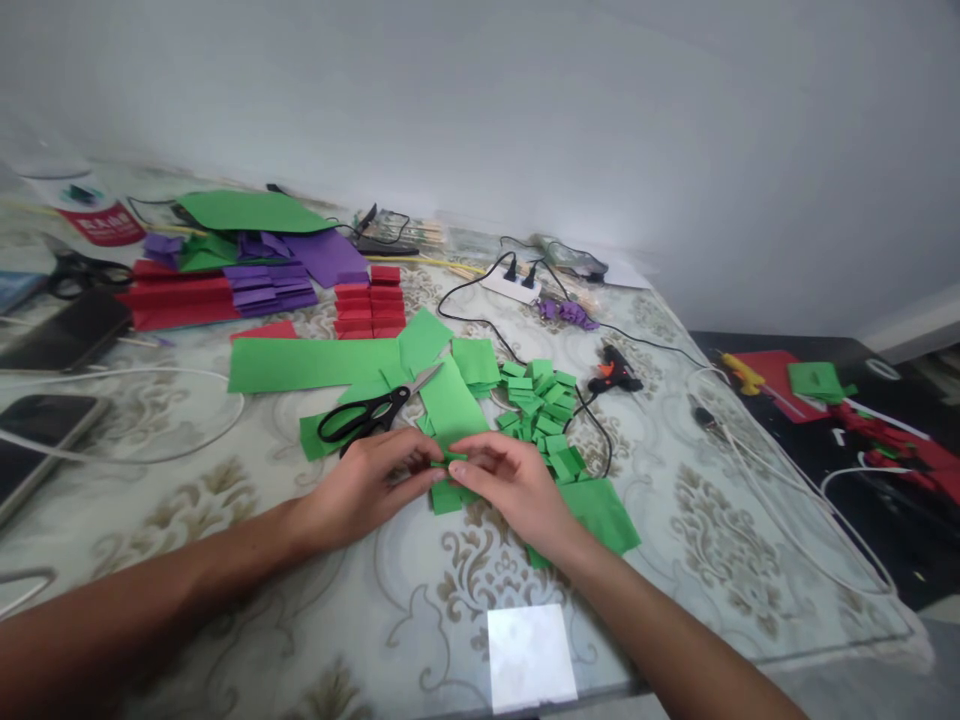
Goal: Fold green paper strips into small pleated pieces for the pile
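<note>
Over the middle of the table, my left hand (382,478) and my right hand (510,485) meet, both pinching a small piece of green paper (448,462) between thumbs and fingertips. My fingers cover most of it. Black-handled scissors (375,408) lie just beyond my left hand, their blades pointing away over the green paper strips (315,362). To the right of the strips is a pile of small folded green pieces (541,400). A larger green sheet (600,512) lies partly beneath my right wrist.
A black glue gun (615,370) rests right of the pile, its cord looping nearby. Behind are a white power strip (511,284) and folded red paper (370,303). Two phones lie at left, one a dark phone (45,440), beside a white cable. A second pair of scissors (82,270) is farther back.
</note>
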The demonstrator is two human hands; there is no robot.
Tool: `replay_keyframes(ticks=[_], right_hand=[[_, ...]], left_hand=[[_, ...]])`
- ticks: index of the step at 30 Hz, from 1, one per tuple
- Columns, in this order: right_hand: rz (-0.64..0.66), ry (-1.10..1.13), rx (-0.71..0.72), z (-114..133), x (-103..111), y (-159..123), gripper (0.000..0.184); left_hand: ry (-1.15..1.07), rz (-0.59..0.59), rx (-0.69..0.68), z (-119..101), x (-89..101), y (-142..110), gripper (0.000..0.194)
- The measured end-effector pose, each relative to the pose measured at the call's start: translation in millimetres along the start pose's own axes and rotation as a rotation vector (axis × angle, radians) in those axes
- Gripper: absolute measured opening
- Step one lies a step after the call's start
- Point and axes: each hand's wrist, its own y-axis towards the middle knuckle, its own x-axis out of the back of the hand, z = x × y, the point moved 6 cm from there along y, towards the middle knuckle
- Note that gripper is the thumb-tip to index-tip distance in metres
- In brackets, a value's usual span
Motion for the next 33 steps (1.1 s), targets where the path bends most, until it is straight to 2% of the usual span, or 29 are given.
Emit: replay_keyframes(ticks=[3,8,12,17,26,33], right_hand=[[-0.007,-0.048,0.034,0,1,0,0.028],[-0.032,-0.094,0.09,-1,3,0,0.015],[-0.057,-0.093,0.11,-1,4,0,0.013],[-0.094,-0.073,0.129,-1,3,-2,0.015],[-0.09,-0.162,0.168,-2,4,-2,0.011],[-0.058,-0.185,0.261,8,2,-4,0.004]], left_hand=[[-0.023,-0.022,0.048,5,-1.2,-2,0.007],[-0.062,-0.063,0.104,10,-1.3,-4,0.017],[-0.024,-0.014,0.083,6,-2.5,-2,0.009],[0.036,0.014,0.059,-1,0.2,0,0.016],[-0.099,0.076,0.148,2,-0.3,2,0.025],[-0.221,0.075,0.17,3,-3.5,1,0.019]])
